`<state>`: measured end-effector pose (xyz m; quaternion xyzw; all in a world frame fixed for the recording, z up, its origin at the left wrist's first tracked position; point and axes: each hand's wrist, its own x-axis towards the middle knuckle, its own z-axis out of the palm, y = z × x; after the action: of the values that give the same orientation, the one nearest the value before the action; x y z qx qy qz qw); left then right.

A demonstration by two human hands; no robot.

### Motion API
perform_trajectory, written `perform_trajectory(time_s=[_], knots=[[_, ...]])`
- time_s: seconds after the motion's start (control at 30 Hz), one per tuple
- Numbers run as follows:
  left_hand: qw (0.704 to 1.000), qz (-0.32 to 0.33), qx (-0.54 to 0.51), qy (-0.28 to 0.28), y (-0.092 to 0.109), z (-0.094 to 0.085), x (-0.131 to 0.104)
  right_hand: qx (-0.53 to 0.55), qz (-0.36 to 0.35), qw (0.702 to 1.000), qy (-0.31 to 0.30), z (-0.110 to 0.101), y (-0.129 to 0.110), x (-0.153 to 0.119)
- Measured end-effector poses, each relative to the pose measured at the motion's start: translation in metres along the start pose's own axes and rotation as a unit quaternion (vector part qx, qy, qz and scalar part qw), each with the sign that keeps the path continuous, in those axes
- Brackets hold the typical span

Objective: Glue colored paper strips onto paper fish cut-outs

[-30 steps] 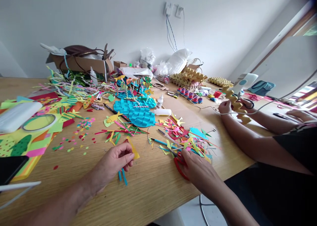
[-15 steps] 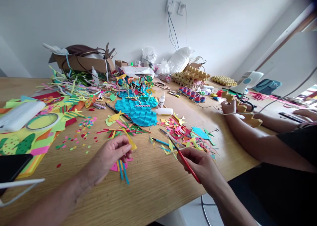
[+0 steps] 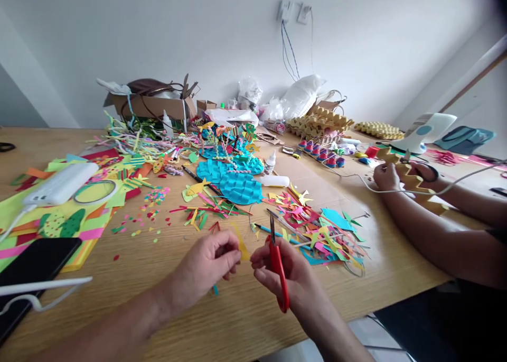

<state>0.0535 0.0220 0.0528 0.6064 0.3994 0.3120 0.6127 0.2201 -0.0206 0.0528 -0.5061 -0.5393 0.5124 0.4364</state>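
Between the thumb and fingers of my left hand (image 3: 216, 261) is a small piece of yellow paper (image 3: 241, 241), its free end pointing up. My right hand (image 3: 287, 272) holds red-handled scissors (image 3: 278, 269), blades upward and apart from the paper. The fingertips of both hands are close together above the table's front part. Just beyond lie a blue pen (image 3: 263, 228) and a heap of coloured paper scraps (image 3: 312, 224). A blue strip (image 3: 215, 289) shows beneath my left hand, which hides whatever else lies there.
Behind stand a blue scaly paper piece (image 3: 237, 186) and a glue bottle (image 3: 270, 162). On the left are a white power bank (image 3: 61, 184), a tape roll (image 3: 95, 192) and a black phone (image 3: 39, 277). A co-worker's hands (image 3: 387, 178) cut an egg carton (image 3: 412, 181) at right.
My right hand has come left, turning the scissors more upright. My left hand has moved right with the yellow paper, now close to my right fingertips. The view has shifted left.
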Motion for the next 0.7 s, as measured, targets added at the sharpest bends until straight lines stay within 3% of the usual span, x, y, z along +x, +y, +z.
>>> perform_trajectory(time_s=[0.17, 0.7], knots=[[1.000, -0.004, -0.012, -0.017, -0.011, 0.008, -0.001, -0.040, 0.013, 0.999, 0.005, 0.008, 0.007, 0.003], [0.999, -0.008, -0.025, -0.025, -0.023, 0.012, -0.002, -0.060, 0.000, 0.997, 0.053, 0.013, 0.018, 0.007]])
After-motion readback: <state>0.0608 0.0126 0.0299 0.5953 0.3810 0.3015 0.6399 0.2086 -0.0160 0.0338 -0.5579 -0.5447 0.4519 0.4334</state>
